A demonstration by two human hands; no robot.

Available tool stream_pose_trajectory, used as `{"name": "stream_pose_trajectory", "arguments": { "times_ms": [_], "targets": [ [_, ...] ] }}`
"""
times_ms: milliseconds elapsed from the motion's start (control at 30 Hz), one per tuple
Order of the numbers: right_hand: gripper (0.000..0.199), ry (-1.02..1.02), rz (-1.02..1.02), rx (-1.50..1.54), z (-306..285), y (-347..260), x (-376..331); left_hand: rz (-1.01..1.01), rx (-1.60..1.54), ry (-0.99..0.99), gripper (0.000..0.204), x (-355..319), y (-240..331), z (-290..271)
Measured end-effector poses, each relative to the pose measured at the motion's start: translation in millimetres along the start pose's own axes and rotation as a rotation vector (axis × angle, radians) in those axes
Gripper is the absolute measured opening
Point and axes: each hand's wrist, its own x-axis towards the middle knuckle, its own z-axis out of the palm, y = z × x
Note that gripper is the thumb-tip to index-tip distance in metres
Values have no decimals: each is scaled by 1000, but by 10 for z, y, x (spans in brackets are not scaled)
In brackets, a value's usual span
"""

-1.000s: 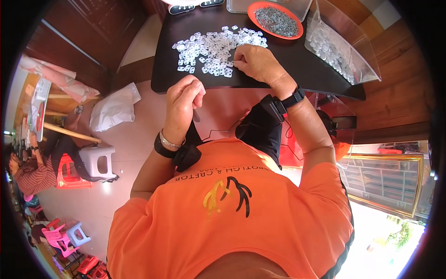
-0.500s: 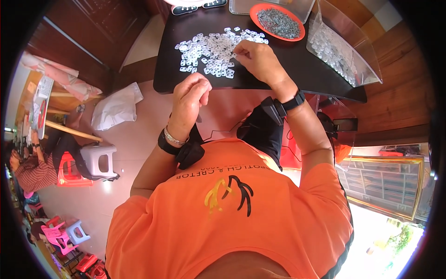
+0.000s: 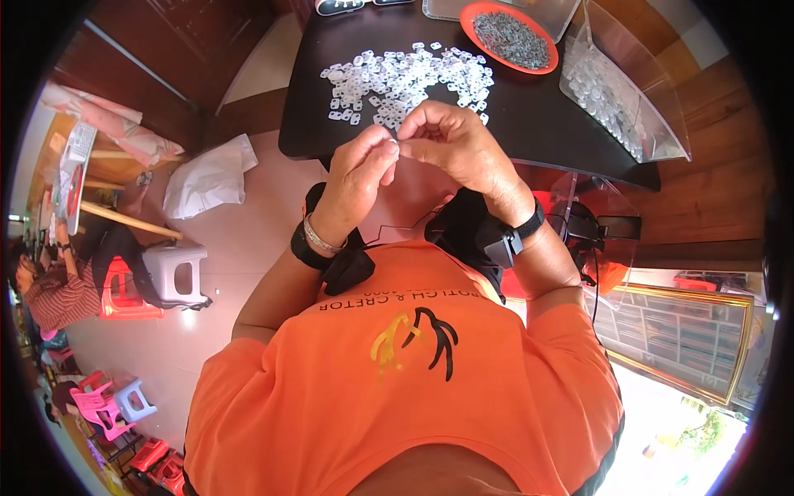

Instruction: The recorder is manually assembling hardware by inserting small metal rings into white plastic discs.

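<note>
My left hand [image 3: 361, 172] and my right hand [image 3: 460, 150] meet fingertip to fingertip just above the near edge of the black table [image 3: 571, 136]. Both are closed in a pinch. Between the fingertips sits a tiny item, partly dark, too small and covered to name. Just beyond my hands, a loose heap of small white flat pieces with holes [image 3: 385, 76] spreads over the tabletop. To the right of the heap, an orange-red plate [image 3: 468, 31] carries many tiny grey pieces [image 3: 511, 40].
At the table's right end stands a clear plastic bin [image 3: 668, 124] with round transparent pieces [image 3: 602, 95]. Another translucent container [image 3: 442, 8] and a pair of shoes [image 3: 339, 7] are at the far edge. Stools [image 3: 178, 277] and a seated person [image 3: 62, 298] are at left.
My right hand has come back from the white heap toward me and left, meeting my left hand. My left hand has shifted slightly right, and their fingertips now touch.
</note>
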Motion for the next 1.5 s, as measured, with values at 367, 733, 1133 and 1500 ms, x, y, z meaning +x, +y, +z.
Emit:
{"name": "stream_pose_trajectory", "arguments": {
  "times_ms": [367, 733, 1133, 1500],
  "targets": [
    [8, 48, -76, -31, 274, -67, -73, -115, -218, -3, 23, -42, -125, -111],
    [13, 89, -276, -402, 287, -21, 72, -72, -214, 30, 17, -69, -166, -201],
    [21, 257, -52, -988, -1086, 319, 995, -72, -257, 167, 18, -125, -104, -420],
    [24, -89, -22, -1129, -750, 258, 1214, -74, -206, 185, 18, -172, -95, -464]
  ]
}}
